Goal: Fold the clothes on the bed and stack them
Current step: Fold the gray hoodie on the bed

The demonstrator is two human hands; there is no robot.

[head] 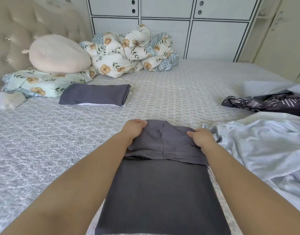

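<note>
On the patterned bed [179, 92], each hand, left hand [134, 128] and right hand [202, 138], pinches soft grey garment [162, 184].

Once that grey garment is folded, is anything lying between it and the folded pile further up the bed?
Nothing visible. Both hands, left and right, grip the grey garment, and only bare patterned bedsheet lies between it and the folded stack.

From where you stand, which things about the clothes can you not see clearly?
- Grey garment, head view: its near end is cut off by the bottom edge.
- Fingers of the left hand and right hand: tucked under the fold they grip.
- Folded stack: only a white edge shows beneath the grey top piece.
- Dark patterned cloth: cut off by the right edge.
</note>
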